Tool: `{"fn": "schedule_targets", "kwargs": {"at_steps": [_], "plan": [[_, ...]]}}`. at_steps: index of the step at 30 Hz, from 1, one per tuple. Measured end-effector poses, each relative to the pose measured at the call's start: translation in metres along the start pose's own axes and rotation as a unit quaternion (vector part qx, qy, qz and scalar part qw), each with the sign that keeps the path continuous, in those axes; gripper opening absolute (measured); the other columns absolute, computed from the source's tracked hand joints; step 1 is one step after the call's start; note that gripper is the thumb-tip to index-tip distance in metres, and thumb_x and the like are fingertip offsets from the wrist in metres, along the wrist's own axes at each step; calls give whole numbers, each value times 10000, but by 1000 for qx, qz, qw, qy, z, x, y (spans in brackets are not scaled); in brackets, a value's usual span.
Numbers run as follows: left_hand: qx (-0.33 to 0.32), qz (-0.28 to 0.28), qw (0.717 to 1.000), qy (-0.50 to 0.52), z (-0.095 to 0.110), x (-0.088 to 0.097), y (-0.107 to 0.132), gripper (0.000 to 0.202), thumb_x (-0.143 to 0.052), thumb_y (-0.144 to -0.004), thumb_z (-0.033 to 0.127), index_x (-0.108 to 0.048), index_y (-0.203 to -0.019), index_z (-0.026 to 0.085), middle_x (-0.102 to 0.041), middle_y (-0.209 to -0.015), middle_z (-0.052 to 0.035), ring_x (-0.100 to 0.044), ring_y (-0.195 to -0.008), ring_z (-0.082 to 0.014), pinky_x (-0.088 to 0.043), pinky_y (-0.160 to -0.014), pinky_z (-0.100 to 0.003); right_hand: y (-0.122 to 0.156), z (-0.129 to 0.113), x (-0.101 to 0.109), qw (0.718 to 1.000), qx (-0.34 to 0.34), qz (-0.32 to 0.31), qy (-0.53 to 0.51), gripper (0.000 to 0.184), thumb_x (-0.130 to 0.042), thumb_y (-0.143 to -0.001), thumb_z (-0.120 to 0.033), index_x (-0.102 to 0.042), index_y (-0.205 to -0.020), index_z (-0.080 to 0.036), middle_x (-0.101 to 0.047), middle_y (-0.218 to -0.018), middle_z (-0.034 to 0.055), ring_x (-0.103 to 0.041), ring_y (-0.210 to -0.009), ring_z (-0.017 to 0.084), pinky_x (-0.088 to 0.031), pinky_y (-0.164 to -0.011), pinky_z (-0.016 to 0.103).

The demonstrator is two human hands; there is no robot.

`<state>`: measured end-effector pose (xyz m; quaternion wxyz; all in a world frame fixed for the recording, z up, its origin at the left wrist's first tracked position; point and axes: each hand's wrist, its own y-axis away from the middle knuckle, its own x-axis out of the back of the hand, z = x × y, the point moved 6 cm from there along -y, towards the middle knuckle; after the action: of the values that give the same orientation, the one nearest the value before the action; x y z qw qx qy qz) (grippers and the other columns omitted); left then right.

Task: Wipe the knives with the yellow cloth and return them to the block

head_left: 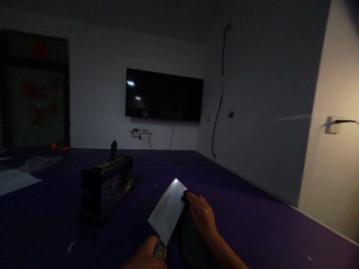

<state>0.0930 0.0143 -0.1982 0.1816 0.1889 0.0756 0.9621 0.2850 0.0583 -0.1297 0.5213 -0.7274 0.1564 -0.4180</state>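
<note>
My left hand (150,254) is wrapped around the dark handle of a cleaver (168,209), whose wide blade tilts up and to the right. A bright glint sits at the blade's top corner. My right hand (202,215) presses a dark cloth (193,239) against the blade's right edge with its fingers together. The cloth's lower part hangs below that hand and is hard to make out in the dim light. Left of the blade stands a black knife block (105,190). One dark handle (113,149) sticks up from its top.
A purple floor (246,209) spreads around, with small white scraps (71,246) on it. Paper (17,181) and clear plastic (40,163) lie at the left. Orange bits (54,145) are near a door (35,97). A television (164,95) and hanging cable (220,101) are on the walls.
</note>
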Motion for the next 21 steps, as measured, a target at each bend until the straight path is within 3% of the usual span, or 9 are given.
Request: {"fn": "schedule_targets", "kwargs": {"at_steps": [7, 16, 21], "plan": [[12, 5, 1000, -26, 6, 1, 3, 237, -513, -535, 9, -465, -689, 182, -415, -605, 74, -393, -564, -85, -306, -531, -209, 0, 4, 1, 1000, -29, 4, 4, 425, -384, -777, -76, -621, -1102, -212, -637, -1124, 54, -614, -940, 212, -530, -792, 377], [7, 19, 999, -30, 2, 2, -1, 242, -520, -538, 16, -470, -699, 191, -433, -615, 64, -429, -593, -100, -323, -551, -212, 2, -9, -1, 1000, -5, -4, 0, 431, -381, -765, -57, -635, -1078, -210, -648, -1101, 60, -626, -929, 215, -519, -822, 405], [-13, -20, 1000, -6, -1, 2, -4, 214, -547, -557, 45, -472, -690, 194, -445, -599, 64, -449, -590, -108, -339, -586, -227, 3, -18, -3, 1000, 12, -8, -1, 427, -397, -754, -48, -648, -1056, -216, -658, -1080, 60, -634, -922, 210, -534, -803, 385]]}}
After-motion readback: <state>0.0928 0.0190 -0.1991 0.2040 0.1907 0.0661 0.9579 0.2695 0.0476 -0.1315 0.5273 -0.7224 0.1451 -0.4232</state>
